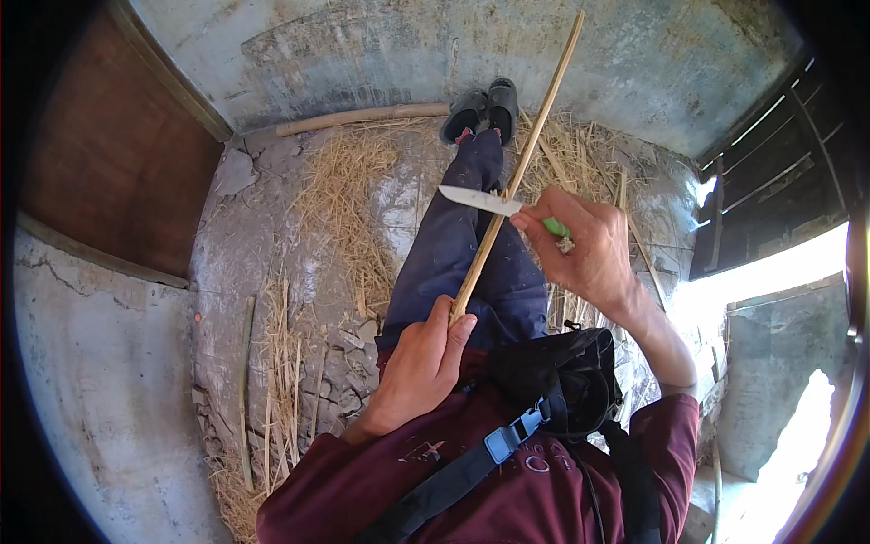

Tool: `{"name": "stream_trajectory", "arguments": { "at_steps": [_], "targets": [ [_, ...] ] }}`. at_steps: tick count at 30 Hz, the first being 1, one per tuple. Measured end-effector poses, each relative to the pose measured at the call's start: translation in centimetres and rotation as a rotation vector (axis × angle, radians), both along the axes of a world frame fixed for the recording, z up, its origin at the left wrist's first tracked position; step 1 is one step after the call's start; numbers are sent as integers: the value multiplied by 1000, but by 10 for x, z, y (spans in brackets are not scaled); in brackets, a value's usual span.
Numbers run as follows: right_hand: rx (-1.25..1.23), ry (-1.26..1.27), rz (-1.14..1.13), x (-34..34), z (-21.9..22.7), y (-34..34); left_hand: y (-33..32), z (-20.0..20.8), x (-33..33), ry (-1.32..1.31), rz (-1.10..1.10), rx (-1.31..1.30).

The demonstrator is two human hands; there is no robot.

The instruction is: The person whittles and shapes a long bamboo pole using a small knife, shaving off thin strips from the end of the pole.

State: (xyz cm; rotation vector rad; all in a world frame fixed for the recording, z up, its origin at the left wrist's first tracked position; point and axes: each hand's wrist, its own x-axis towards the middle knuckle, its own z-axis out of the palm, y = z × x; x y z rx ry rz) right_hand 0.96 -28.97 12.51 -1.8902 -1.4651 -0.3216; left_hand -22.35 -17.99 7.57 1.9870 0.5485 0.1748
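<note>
A long, thin pale strip of wood or bamboo [546, 107] slants from my lap up toward the far wall. Its near end is gripped in my left hand [426, 363], fingers wrapped round it above my thighs. My right hand [584, 240] is closed on the green handle of a knife [480, 198]. The knife's blade lies across the strip about midway along, its tip pointing left. A small curl or shaving seems to stand where blade and strip meet. My legs [444, 245] stretch out beneath, in dark trousers and dark clogs [471, 116].
Straw-like shavings [349, 195] cover much of the floor on both sides of my legs. A thick pole [362, 119] lies along the far wall, and a greenish stick [246, 390] lies at the left. A black bag [553, 372] rests on my lap. Slatted boards [770, 181] stand at the right.
</note>
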Motion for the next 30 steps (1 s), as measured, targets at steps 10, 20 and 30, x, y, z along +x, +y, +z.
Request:
{"name": "stream_trajectory", "arguments": {
  "at_steps": [10, 20, 30],
  "targets": [
    [-8, -72, -86, 50, 5, 10, 1, -8, 2, -29, -9, -14],
    [111, -228, -452, 219, 25, -7, -4, -7, 2, -49, -113, -64],
    [132, -92, -610, 221, 11, -33, -6, -7, 11, -64, -174, -92]
  ]
}}
